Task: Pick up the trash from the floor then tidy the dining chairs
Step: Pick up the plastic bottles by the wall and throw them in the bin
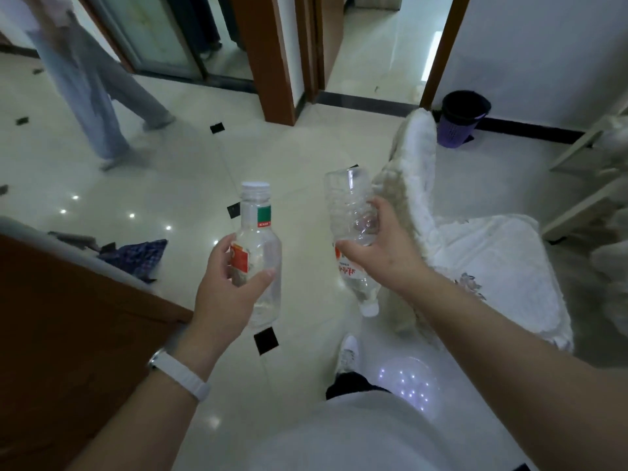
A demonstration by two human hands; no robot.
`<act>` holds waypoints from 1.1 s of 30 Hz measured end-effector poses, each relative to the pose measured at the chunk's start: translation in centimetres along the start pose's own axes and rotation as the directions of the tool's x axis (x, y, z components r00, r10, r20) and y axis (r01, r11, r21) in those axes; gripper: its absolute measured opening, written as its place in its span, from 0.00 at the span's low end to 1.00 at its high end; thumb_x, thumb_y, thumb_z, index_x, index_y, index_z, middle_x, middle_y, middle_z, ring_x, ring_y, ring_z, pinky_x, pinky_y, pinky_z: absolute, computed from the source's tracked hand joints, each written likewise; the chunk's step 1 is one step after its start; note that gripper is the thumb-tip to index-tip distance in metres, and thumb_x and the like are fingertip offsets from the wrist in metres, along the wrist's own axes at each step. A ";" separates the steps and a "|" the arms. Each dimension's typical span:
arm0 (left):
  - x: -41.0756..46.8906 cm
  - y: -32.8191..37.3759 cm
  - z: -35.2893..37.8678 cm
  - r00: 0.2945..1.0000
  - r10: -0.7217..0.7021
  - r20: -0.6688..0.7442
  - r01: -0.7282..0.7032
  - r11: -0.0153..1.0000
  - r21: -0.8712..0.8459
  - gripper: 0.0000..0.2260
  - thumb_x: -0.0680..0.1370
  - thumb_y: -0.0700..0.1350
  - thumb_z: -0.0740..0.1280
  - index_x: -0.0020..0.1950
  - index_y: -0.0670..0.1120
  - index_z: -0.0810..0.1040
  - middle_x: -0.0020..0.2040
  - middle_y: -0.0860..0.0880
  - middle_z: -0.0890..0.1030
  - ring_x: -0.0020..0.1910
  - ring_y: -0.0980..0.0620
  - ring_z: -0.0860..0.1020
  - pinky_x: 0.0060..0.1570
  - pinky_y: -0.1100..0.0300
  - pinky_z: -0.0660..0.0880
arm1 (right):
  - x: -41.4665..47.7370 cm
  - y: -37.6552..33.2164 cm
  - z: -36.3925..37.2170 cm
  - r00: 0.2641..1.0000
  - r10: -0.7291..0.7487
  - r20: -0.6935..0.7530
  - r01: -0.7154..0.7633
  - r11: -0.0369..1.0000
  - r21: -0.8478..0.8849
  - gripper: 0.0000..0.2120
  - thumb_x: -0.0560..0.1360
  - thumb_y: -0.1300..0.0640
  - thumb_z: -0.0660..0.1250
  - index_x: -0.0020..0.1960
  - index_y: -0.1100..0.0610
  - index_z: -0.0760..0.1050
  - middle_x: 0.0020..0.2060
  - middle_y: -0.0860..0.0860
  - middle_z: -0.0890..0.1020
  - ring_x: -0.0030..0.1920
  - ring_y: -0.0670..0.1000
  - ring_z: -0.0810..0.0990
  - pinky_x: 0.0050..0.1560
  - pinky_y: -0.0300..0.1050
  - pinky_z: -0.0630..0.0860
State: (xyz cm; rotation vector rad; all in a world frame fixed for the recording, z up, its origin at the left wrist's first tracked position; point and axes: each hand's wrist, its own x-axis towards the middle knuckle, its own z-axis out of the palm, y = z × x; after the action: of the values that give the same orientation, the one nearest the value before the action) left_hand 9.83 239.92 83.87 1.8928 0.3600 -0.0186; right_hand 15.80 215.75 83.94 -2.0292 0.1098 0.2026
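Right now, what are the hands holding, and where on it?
Left hand grips an upright clear plastic bottle round its middle; right hand grips an upside-down clear plastic bottle round its middle.

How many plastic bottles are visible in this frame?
2. The cap-up bottle is held in the left hand; the cap-down bottle is in the right hand. More could lie hidden behind the white-covered chair.
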 end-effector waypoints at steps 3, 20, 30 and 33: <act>5.3 3.2 0.7 0.999 0.002 -0.037 -0.002 1.000 0.016 0.27 0.74 0.45 0.75 0.66 0.63 0.67 0.58 0.62 0.77 0.56 0.60 0.76 0.57 0.53 0.75 | 6.2 -1.2 -1.9 0.999 0.004 -0.037 -0.003 0.999 0.040 0.41 0.66 0.47 0.77 0.72 0.44 0.59 0.51 0.43 0.76 0.50 0.42 0.78 0.58 0.47 0.77; 26.6 9.8 11.8 0.959 0.109 0.262 -0.123 0.992 0.041 0.27 0.73 0.42 0.76 0.58 0.68 0.70 0.53 0.60 0.79 0.50 0.62 0.79 0.49 0.65 0.73 | 21.2 -1.0 -9.4 0.958 0.161 -0.238 -0.136 0.984 0.117 0.38 0.68 0.48 0.75 0.72 0.44 0.59 0.49 0.40 0.76 0.46 0.41 0.79 0.51 0.45 0.77; 47.0 13.3 11.8 0.922 0.106 0.373 -0.111 0.994 -0.008 0.29 0.74 0.45 0.74 0.71 0.59 0.68 0.62 0.55 0.77 0.59 0.55 0.76 0.48 0.67 0.71 | 39.4 -6.4 -7.4 0.926 0.208 -0.316 -0.205 0.978 0.041 0.40 0.66 0.45 0.76 0.71 0.41 0.58 0.51 0.39 0.75 0.48 0.45 0.79 0.52 0.55 0.80; 53.2 14.8 11.4 0.914 0.111 0.391 -0.115 0.993 -0.014 0.29 0.75 0.45 0.74 0.71 0.59 0.67 0.62 0.56 0.76 0.59 0.55 0.76 0.46 0.68 0.70 | 44.6 -9.1 -6.7 0.927 0.183 -0.327 -0.194 0.981 0.001 0.41 0.67 0.44 0.76 0.73 0.43 0.57 0.51 0.39 0.74 0.46 0.44 0.79 0.52 0.48 0.79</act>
State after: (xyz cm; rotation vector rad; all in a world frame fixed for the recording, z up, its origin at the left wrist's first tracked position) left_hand 66.16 237.63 83.53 1.8634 -0.0243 -0.3187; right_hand 61.71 214.34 86.33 -2.0687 0.5149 -0.0147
